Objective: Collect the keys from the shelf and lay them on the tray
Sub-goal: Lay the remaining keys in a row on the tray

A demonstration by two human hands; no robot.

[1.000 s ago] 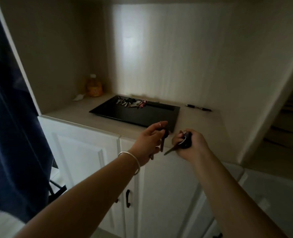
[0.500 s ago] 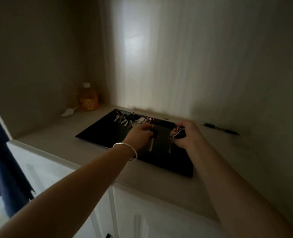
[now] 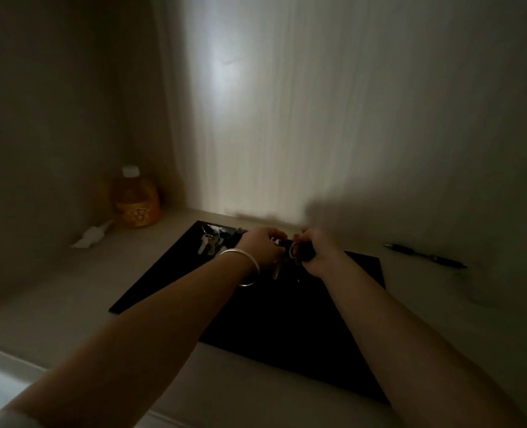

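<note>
Since the earlier frame, both hands have pushed farther over the black tray (image 3: pixel 169 282), from its near half up to its far edge, and the view has closed in on the shelf.

The left hand (image 3: pixel 260 247), with a silver bangle (image 3: pixel 243 267) on its wrist, is curled around a key (image 3: pixel 276 270) whose blade hangs below the fingers, long axis close to vertical, tip pointing down at the tray; whether the tip touches the tray cannot be told in the dim light. The right hand (image 3: pixel 318 251) is closed on a black key fob (image 3: pixel 302 251) with a metal ring (image 3: pixel 293 249) showing at its left end. The two hands sit just beside each other, nearly touching.

Left of the left hand, in the far left corner of the tray, lies a bunch of keys (image 3: pixel 209 240), their blades pointing roughly toward the camera. The tray holds nothing else that can be made out.

Well to the right of the right hand, a dark pen (image 3: pixel 426 256) lies on the shelf, off the tray. Far to the left of the left hand stands an orange bottle (image 3: pixel 135 200) with a white cap, a crumpled white wrapper (image 3: pixel 90 237) near its base.
</note>
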